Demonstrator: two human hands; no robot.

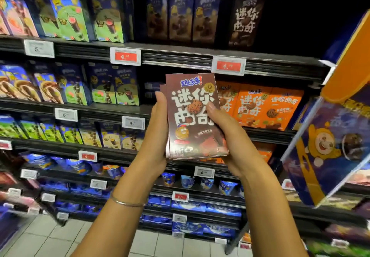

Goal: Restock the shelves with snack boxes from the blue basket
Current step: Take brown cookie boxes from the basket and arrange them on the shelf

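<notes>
Head view. A stack of brown boxes (192,116), at least two judging by the offset edges at its left side, is held in mid-air in front of the shelves, carried by nothing but the hands. The left hand (158,136) clasps the stack's left long edge, its fingers (161,100) curled onto that edge. The right hand (226,136) cups the right long edge and lower right corner, with its thumb (212,108) laid across the printed front. Both hands have a firm hold and share the load about equally. A thin bracelet (126,202) sits on the left wrist.

The stack's long axis stands nearly upright, printed face toward the camera. A single matching box (246,20) stands upright on the top shelf (180,56), above and to the right of the stack, so the right hand is the nearer one to it. The likely destination is the space beside that box, but that stretch of shelf is too dark to show whether it is free. The orange boxes (260,106) just behind the stack, on the shelf below, carry a different colour and appear to be another product. The step in hand is judged to be carrying the stack toward its slot: an upward lift to the right, keeping the boxes upright. The blue basket is out of view.
</notes>
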